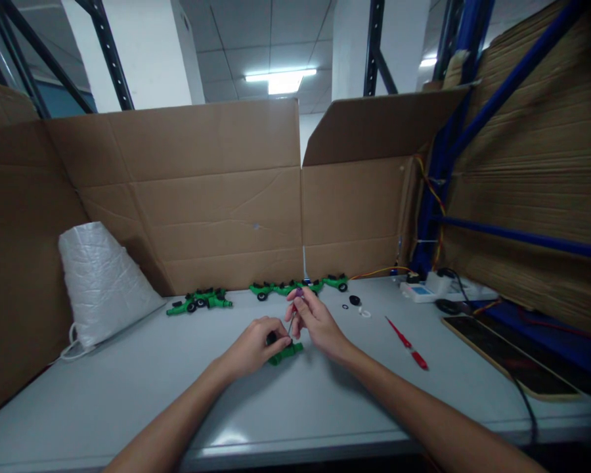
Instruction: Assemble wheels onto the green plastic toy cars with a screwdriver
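My left hand (254, 347) presses a green plastic part (285, 354) down on the grey table (128, 387). My right hand (314, 320) grips a small screwdriver (292, 320) with a purple top, its thin shaft pointing down at the green part. Both hands are close together at the middle of the table.
More green parts with black wheels lie in a left group (199, 301) and a back row (300, 286) along the cardboard wall (217, 197). A white bag (101, 282) stands at left. A red screwdriver (406, 343), small black and white rings (357, 305), a power strip (431, 289) and a dark tablet (509, 355) lie at right.
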Action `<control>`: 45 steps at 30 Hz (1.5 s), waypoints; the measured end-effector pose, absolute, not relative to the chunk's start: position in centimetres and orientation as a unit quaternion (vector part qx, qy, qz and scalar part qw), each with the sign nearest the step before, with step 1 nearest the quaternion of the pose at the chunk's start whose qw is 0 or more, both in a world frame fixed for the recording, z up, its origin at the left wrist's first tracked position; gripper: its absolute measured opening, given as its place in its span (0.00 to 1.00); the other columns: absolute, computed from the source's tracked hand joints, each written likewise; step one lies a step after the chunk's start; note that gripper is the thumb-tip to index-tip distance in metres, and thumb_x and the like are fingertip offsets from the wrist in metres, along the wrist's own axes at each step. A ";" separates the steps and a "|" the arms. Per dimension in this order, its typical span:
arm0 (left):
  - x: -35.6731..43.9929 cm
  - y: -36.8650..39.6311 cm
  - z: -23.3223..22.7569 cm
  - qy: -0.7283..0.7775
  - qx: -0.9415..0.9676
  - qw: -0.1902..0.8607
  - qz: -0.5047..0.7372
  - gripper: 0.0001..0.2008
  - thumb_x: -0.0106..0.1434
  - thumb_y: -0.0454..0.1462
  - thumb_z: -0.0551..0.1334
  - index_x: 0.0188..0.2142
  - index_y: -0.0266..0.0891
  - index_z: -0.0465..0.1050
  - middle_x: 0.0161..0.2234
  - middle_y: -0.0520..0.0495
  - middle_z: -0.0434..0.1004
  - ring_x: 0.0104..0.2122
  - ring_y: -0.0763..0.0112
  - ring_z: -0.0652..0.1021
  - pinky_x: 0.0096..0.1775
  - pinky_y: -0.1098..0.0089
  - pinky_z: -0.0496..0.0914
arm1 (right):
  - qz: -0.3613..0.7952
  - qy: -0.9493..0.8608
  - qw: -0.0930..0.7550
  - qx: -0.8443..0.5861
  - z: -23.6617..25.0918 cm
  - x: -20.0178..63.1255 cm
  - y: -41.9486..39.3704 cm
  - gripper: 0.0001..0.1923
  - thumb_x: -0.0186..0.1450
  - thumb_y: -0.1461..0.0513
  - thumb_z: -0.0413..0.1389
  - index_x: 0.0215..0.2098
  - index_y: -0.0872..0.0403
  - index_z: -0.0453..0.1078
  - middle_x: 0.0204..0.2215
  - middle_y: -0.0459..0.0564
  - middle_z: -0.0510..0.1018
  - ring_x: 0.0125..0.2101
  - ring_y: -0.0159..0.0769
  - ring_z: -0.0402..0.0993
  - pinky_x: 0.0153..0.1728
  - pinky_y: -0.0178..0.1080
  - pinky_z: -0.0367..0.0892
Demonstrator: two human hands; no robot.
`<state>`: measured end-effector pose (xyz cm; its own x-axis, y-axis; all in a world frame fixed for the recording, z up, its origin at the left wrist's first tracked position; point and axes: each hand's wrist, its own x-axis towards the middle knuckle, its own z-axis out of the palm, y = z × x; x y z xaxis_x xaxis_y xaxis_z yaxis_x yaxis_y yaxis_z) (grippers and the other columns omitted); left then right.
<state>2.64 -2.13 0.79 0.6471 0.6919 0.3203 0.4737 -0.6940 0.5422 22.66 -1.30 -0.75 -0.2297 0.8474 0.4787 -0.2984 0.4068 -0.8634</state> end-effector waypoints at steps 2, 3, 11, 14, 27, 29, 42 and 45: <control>2.7 -2.2 0.8 0.332 0.883 0.208 0.259 0.10 0.74 0.41 0.64 0.39 0.39 0.79 0.37 0.47 0.82 0.39 0.66 0.78 0.43 0.70 0.68 | 0.490 -0.610 0.580 -0.226 -0.8 22.7 -1.2 0.22 0.74 0.41 0.54 0.45 0.50 0.63 0.32 0.43 0.77 0.19 0.28 0.72 0.20 0.32 0.68; 2.7 -2.2 0.7 0.333 0.883 0.207 0.259 0.10 0.74 0.41 0.64 0.39 0.39 0.79 0.37 0.47 0.82 0.39 0.66 0.78 0.43 0.70 0.68 | 0.486 -0.613 0.580 -0.228 -0.8 22.7 -1.2 0.22 0.74 0.41 0.55 0.43 0.50 0.63 0.32 0.42 0.77 0.19 0.28 0.72 0.20 0.32 0.68; 2.7 -2.2 0.7 0.335 0.880 0.211 0.262 0.10 0.74 0.41 0.64 0.39 0.39 0.80 0.37 0.48 0.82 0.38 0.67 0.78 0.42 0.71 0.68 | 0.464 -0.638 0.572 -0.227 -1.2 22.6 -0.9 0.21 0.74 0.42 0.56 0.40 0.50 0.61 0.30 0.42 0.78 0.19 0.28 0.72 0.20 0.32 0.67; 2.7 -2.1 0.8 0.336 0.880 0.211 0.260 0.10 0.74 0.42 0.64 0.39 0.38 0.81 0.37 0.47 0.83 0.38 0.67 0.78 0.43 0.71 0.68 | 0.469 -0.635 0.569 -0.230 -1.0 22.7 -1.0 0.22 0.74 0.42 0.55 0.42 0.50 0.63 0.31 0.43 0.78 0.19 0.29 0.72 0.20 0.32 0.68; 2.7 -2.2 0.7 0.327 0.882 0.209 0.265 0.12 0.74 0.44 0.64 0.38 0.38 0.79 0.37 0.46 0.83 0.39 0.66 0.79 0.43 0.70 0.68 | 0.480 -0.645 0.546 -0.238 -0.7 22.7 -1.2 0.24 0.71 0.39 0.58 0.40 0.50 0.63 0.30 0.44 0.79 0.20 0.31 0.73 0.21 0.34 0.68; 2.7 -2.2 0.7 0.329 0.882 0.210 0.266 0.12 0.74 0.44 0.64 0.38 0.38 0.79 0.38 0.46 0.83 0.39 0.66 0.79 0.44 0.70 0.68 | 0.475 -0.645 0.548 -0.242 -0.7 22.7 -1.2 0.25 0.70 0.39 0.59 0.40 0.50 0.62 0.29 0.44 0.79 0.20 0.31 0.73 0.22 0.34 0.68; 2.8 -2.1 0.7 0.323 0.884 0.213 0.264 0.13 0.74 0.44 0.63 0.38 0.38 0.77 0.38 0.47 0.82 0.39 0.65 0.78 0.44 0.69 0.68 | 0.476 -0.659 0.532 -0.238 -0.8 22.9 -1.3 0.21 0.74 0.43 0.56 0.46 0.51 0.67 0.31 0.45 0.80 0.22 0.31 0.72 0.25 0.35 0.68; 2.8 -2.1 0.6 0.323 0.884 0.211 0.264 0.14 0.75 0.46 0.63 0.38 0.38 0.77 0.37 0.46 0.82 0.39 0.65 0.78 0.44 0.69 0.68 | 0.479 -0.658 0.529 -0.240 -0.8 22.8 -1.4 0.21 0.73 0.42 0.56 0.44 0.51 0.66 0.30 0.44 0.80 0.21 0.31 0.72 0.24 0.35 0.68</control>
